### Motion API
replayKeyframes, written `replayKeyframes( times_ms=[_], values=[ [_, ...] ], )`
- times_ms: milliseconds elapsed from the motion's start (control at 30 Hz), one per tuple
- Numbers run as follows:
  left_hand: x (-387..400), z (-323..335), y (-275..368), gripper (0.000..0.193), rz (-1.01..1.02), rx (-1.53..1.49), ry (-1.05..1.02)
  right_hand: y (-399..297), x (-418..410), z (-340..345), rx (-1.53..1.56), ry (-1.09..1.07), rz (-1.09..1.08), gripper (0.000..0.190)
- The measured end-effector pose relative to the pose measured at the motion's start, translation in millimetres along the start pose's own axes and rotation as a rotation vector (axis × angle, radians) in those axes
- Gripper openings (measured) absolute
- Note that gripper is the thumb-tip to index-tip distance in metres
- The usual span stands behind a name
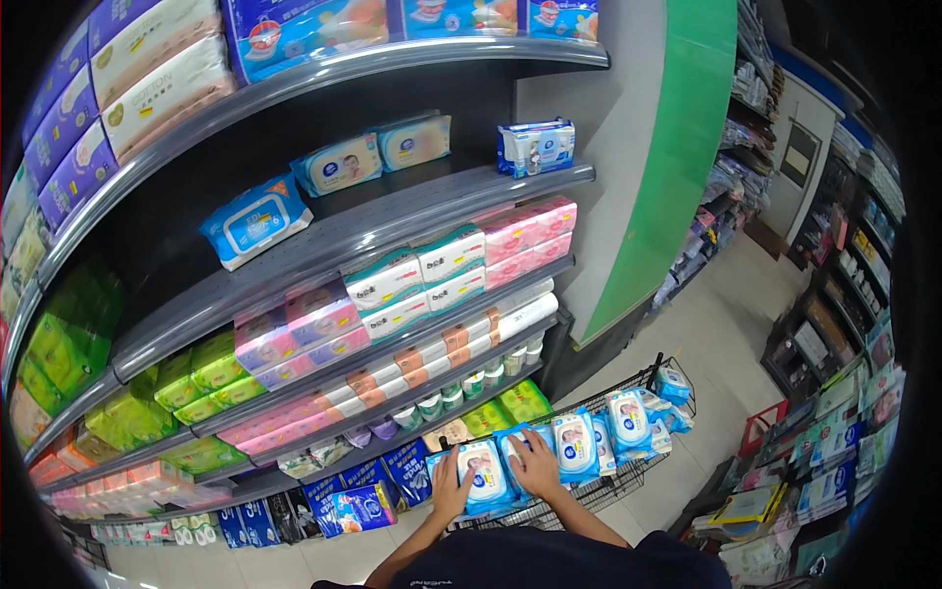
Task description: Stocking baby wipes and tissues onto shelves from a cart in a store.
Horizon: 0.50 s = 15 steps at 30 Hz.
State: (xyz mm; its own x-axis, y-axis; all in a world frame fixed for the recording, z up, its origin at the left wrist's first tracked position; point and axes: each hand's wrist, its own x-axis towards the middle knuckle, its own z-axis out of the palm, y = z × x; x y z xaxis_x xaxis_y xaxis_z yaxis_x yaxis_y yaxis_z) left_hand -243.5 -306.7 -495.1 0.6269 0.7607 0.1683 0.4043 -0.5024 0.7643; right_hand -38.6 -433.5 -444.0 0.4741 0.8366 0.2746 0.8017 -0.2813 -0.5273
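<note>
My left hand [450, 484] rests at the left side of a blue-and-white wet wipes pack [482, 475] with a baby picture. Just to its right, my right hand [535, 464] lies with spread fingers on top of another blue wipes pack [515, 442]. Both packs are in a black wire cart [611, 492] along with several more wipes packs [576, 445]. Whether either hand grips a pack cannot be told. On the shelf above stand a blue wipes pack [257, 221], two light ones with blue edges [342, 166] and a blue-and-white one [537, 147].
Curved store shelves [353, 254] with tissue packs and paper rolls fill the left. A grey and green pillar [655, 177] stands beyond the cart. A tiled aisle floor [725, 316] runs to the upper right, past a red basket [762, 431] and a display of bagged goods [831, 471].
</note>
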Motion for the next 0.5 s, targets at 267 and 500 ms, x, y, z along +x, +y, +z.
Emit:
replayKeyframes(
  times_ms=[267, 500],
  values=[
    [1.1, -3.5, 5.9, 0.070, -0.026, 0.000, 0.006, -2.8, 4.9, -4.8, 0.004, -0.008, -0.024, 0.048],
    [-0.5, 0.6, 3.3, 0.070, -0.015, 0.004, 0.045, 3.4, 3.0, -0.4, -0.003, -0.017, -0.028, 0.049]
  ],
)
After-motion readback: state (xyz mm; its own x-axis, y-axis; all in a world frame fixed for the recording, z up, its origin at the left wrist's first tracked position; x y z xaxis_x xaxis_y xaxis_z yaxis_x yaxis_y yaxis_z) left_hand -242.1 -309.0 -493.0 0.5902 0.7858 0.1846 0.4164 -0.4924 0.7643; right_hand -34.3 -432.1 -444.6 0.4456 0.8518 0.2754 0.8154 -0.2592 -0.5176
